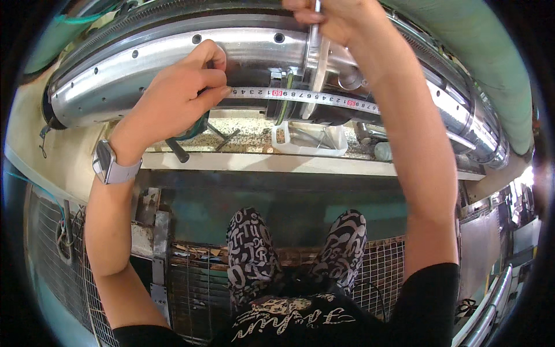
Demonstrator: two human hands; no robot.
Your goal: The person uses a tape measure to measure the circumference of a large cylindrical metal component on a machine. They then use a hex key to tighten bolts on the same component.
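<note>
A long, shiny steel cylinder (248,52) with holes along it lies across the far side. My left hand (182,95), with a watch (107,162) on its wrist, is closed, thumb and fingers pinching a white tape measure (312,96). The blade stretches right along the cylinder's near side and passes behind my right forearm; its far end is hidden. My right hand (341,20) is at the top edge, partly cut off, fingers closed round a slim metal rod (315,34). That rod slants down against the cylinder, beside a ring-like joint (283,98) with a greenish band.
Below the cylinder, a cut-open white plastic container (312,147) holds metal pieces on a speckled ledge (243,130). A dark-handled tool (178,150) sits left of it. A pale rail (248,162) runs along the front. Green fabric-like rolls (485,52) lie at the far right.
</note>
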